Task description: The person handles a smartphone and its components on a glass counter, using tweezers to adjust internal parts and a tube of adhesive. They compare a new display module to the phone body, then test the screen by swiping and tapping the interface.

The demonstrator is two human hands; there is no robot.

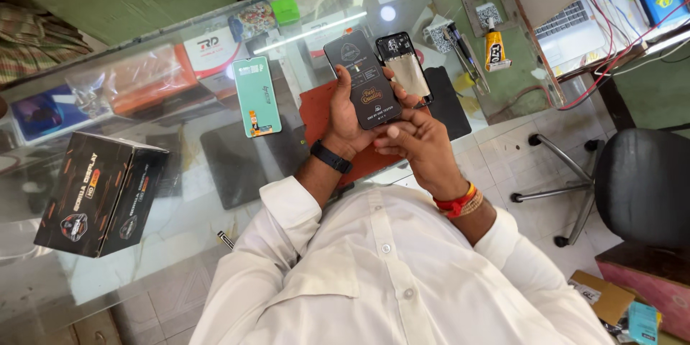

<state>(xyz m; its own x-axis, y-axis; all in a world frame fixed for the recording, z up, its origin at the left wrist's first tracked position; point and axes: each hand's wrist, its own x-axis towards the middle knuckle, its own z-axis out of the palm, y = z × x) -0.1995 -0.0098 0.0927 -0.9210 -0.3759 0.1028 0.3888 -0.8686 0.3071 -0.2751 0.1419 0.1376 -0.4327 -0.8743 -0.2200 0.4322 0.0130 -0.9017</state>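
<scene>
We cannot see how deep our fingers wrap behind the things we hold, and the far edge of the glass counter (180, 194) runs out of view at the left. Another person stands across the counter, cut off above the waist.

Our left hand (348, 118) is closed around a flat black phone display panel with a printed protective film (361, 75), thumb lying on its front face and fingers behind it, holding it upright over the counter. Our right hand (417, 140) sits just beside it, fingertips pinching the lower edge of an opened black phone body with a pale metal plate inside (406, 70). The two parts stand side by side, touching or nearly so; we cannot tell which.

Beneath them lies a red rectangular work mat (316, 115). To the left rests a mint-green phone back cover (256, 95), and nearer us a black printed cardboard box (100, 194). A yellow glue tube (494, 50) lies well to the right.
</scene>
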